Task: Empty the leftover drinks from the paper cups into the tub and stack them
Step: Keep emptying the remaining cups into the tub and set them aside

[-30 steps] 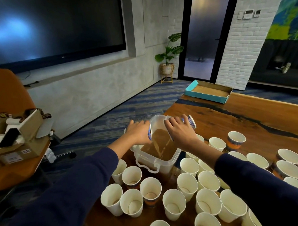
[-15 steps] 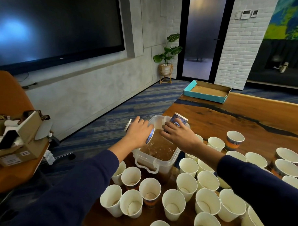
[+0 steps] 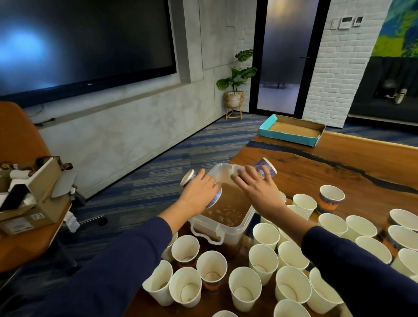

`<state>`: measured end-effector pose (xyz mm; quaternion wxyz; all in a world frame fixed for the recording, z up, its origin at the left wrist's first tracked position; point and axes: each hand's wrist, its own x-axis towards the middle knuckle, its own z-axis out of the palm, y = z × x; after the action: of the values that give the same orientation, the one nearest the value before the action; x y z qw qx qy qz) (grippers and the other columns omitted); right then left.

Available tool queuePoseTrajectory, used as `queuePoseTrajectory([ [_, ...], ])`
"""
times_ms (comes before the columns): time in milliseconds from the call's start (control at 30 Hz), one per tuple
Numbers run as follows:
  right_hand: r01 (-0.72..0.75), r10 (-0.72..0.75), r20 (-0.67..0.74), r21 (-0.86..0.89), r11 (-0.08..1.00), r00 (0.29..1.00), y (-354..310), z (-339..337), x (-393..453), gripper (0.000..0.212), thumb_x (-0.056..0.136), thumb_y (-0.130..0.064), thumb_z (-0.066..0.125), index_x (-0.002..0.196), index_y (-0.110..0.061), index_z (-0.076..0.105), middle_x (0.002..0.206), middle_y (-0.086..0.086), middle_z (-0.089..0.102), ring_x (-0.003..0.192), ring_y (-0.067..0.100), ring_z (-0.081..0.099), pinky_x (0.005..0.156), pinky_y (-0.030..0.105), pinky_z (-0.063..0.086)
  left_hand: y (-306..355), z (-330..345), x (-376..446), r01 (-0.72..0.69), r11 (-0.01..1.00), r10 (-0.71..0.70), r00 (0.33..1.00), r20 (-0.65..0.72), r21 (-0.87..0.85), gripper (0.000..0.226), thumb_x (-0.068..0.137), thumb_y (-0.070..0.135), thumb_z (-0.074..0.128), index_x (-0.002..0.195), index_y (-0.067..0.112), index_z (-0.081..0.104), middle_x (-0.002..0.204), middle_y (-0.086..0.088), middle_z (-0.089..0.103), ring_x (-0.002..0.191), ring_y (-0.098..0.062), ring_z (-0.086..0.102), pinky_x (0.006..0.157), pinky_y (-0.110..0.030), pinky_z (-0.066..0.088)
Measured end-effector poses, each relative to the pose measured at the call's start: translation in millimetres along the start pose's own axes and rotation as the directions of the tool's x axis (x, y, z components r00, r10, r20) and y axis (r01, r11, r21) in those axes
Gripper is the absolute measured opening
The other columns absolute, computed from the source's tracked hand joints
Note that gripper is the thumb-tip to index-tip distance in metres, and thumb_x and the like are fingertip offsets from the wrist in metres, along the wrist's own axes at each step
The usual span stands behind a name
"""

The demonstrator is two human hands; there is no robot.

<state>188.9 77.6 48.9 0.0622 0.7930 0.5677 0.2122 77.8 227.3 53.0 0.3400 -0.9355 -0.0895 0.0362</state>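
Our left hand (image 3: 199, 194) grasps a patterned cup (image 3: 213, 198) tipped over the tub (image 3: 243, 224), mouth just inside the near-left rim. Our right hand (image 3: 257, 192) grips a second cup (image 3: 266, 168) lying sideways above the far rim. Upright cups (image 3: 245, 288) crowd below both wrists; bare tabletop (image 3: 322, 175) opens beyond the right hand.

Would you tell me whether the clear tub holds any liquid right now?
Yes, partly full: brown liquid with bubbles shows inside the clear tub, its surface well below the rim.
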Motion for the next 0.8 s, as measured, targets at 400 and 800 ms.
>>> queuePoseTrajectory([
  [400, 0.065, -0.065, 0.020, -0.002, 0.998, 0.998, 17.7, -12.7, -3.4, 0.066, 0.090, -0.011, 0.060, 0.148, -0.020, 0.029, 0.153, 0.010, 0.029, 0.144, 0.030, 0.019, 0.116, 0.049, 0.010, -8.1, -17.8, 11.6, 0.085, 0.996, -0.083, 0.995, -0.056, 0.028, 0.062, 0.089, 0.030, 0.063, 0.140, 0.010, 0.032, 0.136, -0.012, 0.048, 0.127, -0.030, 0.044, 0.114, -0.045, 0.018],
  [800, -0.397, 0.400, 0.107, 0.498, 0.771, 0.910, 32.3, -52.4, -15.5, 0.078, 0.080, -0.029, 0.075, 0.142, -0.022, 0.029, 0.146, 0.001, 0.038, 0.137, 0.022, 0.030, 0.115, 0.050, 0.011, -1.3, -46.6, 21.1, 0.385, 0.297, -0.367, 0.891, 0.268, -0.874, 0.073, 0.073, 0.046, 0.078, 0.127, 0.013, 0.043, 0.119, -0.006, 0.054, 0.113, -0.026, 0.053, 0.091, -0.037, 0.046],
])
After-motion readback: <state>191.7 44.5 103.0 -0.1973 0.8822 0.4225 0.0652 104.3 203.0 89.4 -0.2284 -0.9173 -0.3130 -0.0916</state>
